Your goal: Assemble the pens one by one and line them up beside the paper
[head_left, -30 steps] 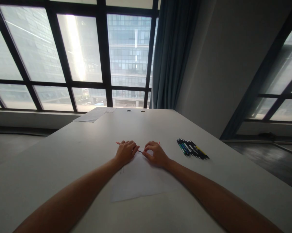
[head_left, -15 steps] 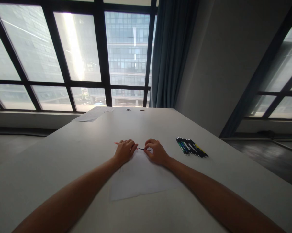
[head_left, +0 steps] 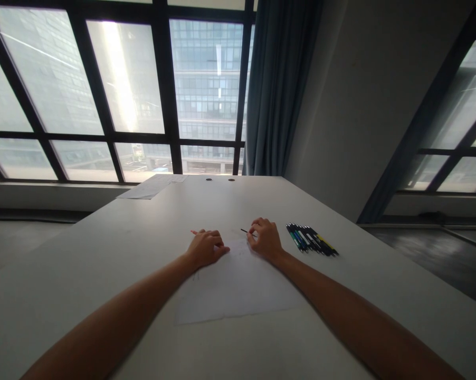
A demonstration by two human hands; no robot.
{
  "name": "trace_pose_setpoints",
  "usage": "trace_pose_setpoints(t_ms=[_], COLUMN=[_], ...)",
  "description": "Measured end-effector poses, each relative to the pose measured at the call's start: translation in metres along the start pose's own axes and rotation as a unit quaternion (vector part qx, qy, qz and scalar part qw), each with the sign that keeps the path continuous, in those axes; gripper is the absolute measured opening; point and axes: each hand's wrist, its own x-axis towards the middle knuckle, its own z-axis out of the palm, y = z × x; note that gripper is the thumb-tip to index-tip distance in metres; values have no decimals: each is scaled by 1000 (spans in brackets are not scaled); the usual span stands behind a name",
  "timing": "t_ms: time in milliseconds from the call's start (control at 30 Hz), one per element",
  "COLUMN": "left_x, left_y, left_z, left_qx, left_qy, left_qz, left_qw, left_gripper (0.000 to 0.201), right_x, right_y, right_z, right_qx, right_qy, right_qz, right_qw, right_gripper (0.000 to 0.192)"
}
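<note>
Hands working on a paper sheet.
Left hand is clamping a pink pen; right hand, at its 3 o'clock, is pinching a thin dark refill.

Grid windows, blue curtain

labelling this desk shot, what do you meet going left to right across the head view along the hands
left hand gripping a pink pen barrel → thin dark refill → right hand → row of pens
</note>
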Motion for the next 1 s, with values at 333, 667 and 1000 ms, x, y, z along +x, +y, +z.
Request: trace_pose_setpoints(t_ms=[333, 667, 1000], left_x=[-1, -2, -4], left_y=[4, -3, -15], left_z=[1, 4, 4], left_qx=[14, -3, -18], left_qy=[16, 38, 6], left_qz=[-15, -16, 13], left_qw=[1000, 999, 1000], left_gripper=[29, 29, 40], right_x=[0, 2, 2], right_y=[-4, 7, 13], right_z=[5, 8, 8], right_qx=[-43, 5, 31], right_qy=[-41, -2, 25], right_qz=[7, 43, 88], right_qw=[998, 999, 995], right_gripper=[8, 11, 13])
